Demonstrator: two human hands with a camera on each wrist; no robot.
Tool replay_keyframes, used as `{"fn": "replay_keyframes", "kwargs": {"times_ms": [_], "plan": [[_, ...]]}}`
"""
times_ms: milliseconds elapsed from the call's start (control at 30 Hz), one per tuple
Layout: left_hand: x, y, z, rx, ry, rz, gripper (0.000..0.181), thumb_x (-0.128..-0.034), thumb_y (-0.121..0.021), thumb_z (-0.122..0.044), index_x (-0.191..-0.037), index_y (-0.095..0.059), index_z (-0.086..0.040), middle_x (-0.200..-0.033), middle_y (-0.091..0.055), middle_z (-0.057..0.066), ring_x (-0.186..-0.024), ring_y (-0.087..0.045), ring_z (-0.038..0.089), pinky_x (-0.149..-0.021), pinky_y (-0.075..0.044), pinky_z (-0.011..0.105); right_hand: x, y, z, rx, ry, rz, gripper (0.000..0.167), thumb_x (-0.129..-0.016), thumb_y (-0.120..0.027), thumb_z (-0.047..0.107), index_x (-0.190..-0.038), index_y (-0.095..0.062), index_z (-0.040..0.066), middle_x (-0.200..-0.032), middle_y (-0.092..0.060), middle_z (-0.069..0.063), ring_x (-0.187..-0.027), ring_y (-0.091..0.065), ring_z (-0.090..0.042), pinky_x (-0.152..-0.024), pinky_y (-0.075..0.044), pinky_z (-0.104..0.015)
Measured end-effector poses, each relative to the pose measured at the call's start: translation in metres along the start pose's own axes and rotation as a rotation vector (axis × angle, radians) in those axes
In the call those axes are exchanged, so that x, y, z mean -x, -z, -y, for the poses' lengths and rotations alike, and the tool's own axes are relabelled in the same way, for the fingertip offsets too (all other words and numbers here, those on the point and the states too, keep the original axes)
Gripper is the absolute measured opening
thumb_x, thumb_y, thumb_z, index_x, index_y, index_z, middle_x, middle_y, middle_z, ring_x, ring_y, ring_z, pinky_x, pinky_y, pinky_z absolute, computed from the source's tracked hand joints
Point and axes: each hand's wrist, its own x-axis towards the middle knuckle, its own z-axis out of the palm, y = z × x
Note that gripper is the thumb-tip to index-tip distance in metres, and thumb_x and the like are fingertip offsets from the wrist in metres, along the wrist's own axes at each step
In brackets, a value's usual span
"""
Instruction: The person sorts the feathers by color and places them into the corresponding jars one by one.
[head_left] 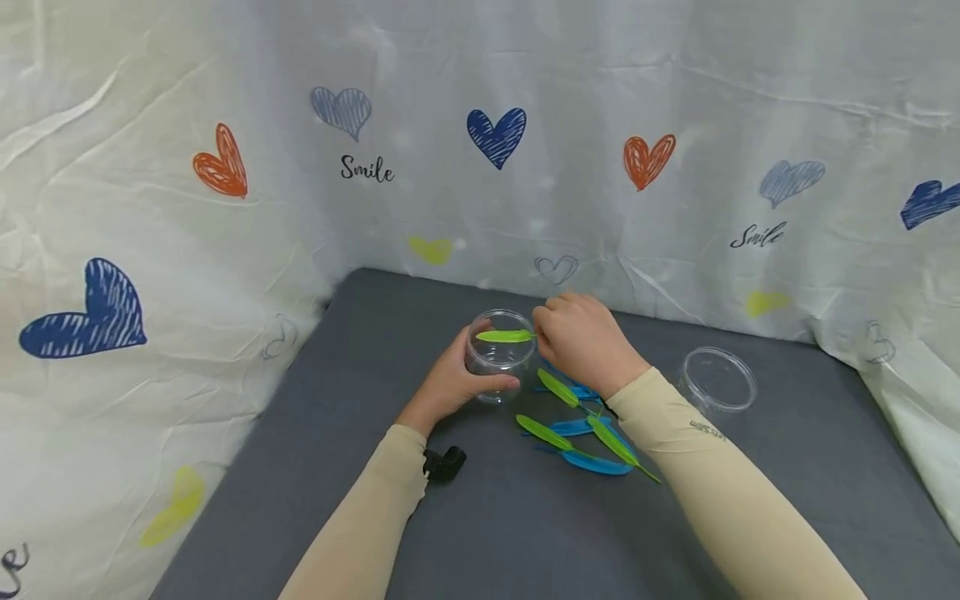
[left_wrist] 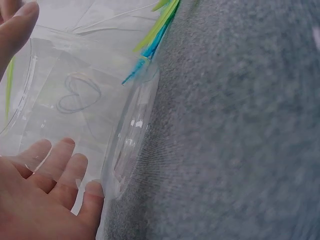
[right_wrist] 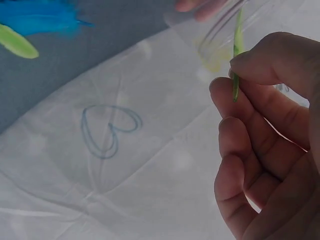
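Head view, left hand (head_left: 459, 373): curved round the clear jar (head_left: 501, 363).
Right hand (head_left: 583, 340): thumb and fingers pinch a green feather (head_left: 504, 337) by its quill.
Green feather: at the jar's mouth, perhaps just above.
Loose feathers (head_left: 611, 440): on gray cloth (head_left: 480, 542) nearby.

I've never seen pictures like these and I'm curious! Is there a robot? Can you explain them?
No robot! It's a person's left hand and right hand. The big picture comes from a camera on the person's head, looking down. The other two come from cameras on the wrists, so hands look huge. The left hand has its grip around a clear jar. The right hand pinches a green feather at the jar's mouth. On the gray table lie more green feathers and blue feathers, with a clear round piece to the right.
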Motion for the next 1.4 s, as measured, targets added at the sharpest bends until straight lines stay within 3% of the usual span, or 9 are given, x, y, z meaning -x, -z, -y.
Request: {"fn": "replay_keyframes", "kwargs": {"times_ms": [133, 400, 633, 767, 1100, 1400], "plan": [[-0.001, -0.003, -0.001, 0.005, 0.000, 0.009, 0.115, -0.0775, -0.099, -0.048, -0.169, -0.029, -0.039, -0.162, -0.049, -0.002, -0.134, -0.061, 0.026, -0.115, -0.051, 0.053, -0.008, -0.003, 0.004, 0.019, 0.023, 0.001, 0.016, -0.097, -0.073, 0.006, -0.082, -0.075, 0.012, -0.075, -0.068, -0.003, -0.072, -0.059, -0.023, -0.066, -0.052, -0.037], [-0.001, -0.003, -0.001, -0.009, -0.023, 0.008, 0.117, -0.0776, -0.098, -0.049, -0.171, -0.029, -0.034, -0.169, -0.043, -0.007, -0.144, -0.055, 0.025, -0.115, -0.051, 0.052, -0.017, -0.006, 0.015, 0.032, 0.035, 0.021, 0.015, -0.098, -0.072, 0.007, -0.085, -0.079, 0.011, -0.080, -0.071, -0.005, -0.076, -0.062, -0.024, -0.069, -0.053, -0.038], [0.001, -0.002, -0.001, -0.025, -0.031, 0.010, 0.117, -0.0771, -0.097, -0.055, -0.170, -0.028, -0.037, -0.171, -0.042, -0.007, -0.161, -0.038, 0.023, -0.129, -0.037, 0.056, -0.017, -0.005, 0.018, -0.004, 0.030, 0.000, 0.017, -0.101, -0.072, 0.010, -0.085, -0.079, 0.013, -0.081, -0.068, -0.003, -0.077, -0.057, -0.023, -0.070, -0.052, -0.037], [0.002, 0.000, -0.001, -0.039, -0.038, 0.008, 0.117, -0.0767, -0.096, -0.058, -0.170, -0.028, -0.038, -0.171, -0.041, -0.007, -0.161, -0.038, 0.024, -0.129, -0.036, 0.058, -0.010, -0.001, 0.018, -0.045, 0.005, -0.039, 0.018, -0.100, -0.072, 0.010, -0.084, -0.078, 0.013, -0.080, -0.067, -0.002, -0.077, -0.057, -0.021, -0.074, -0.054, -0.035], [0.003, -0.002, 0.004, -0.047, -0.027, -0.009, 0.112, -0.0789, -0.096, -0.053, -0.168, -0.030, -0.041, -0.170, -0.043, -0.010, -0.161, -0.037, 0.022, -0.129, -0.036, 0.057, 0.040, 0.000, 0.011, -0.095, -0.084, -0.112, 0.012, -0.098, -0.078, 0.012, -0.086, -0.077, 0.013, -0.082, -0.067, -0.002, -0.077, -0.054, -0.021, -0.074, -0.055, -0.035], [0.000, -0.002, 0.003, -0.060, -0.054, -0.004, 0.110, -0.0820, -0.096, -0.046, -0.169, -0.029, -0.038, -0.171, -0.042, -0.009, -0.163, -0.034, 0.023, -0.130, -0.032, 0.060, 0.094, -0.018, 0.012, -0.186, -0.216, -0.029, 0.011, -0.092, -0.086, 0.012, -0.084, -0.079, 0.016, -0.077, -0.067, 0.003, -0.071, -0.052, -0.014, -0.063, -0.051, -0.029]]}}
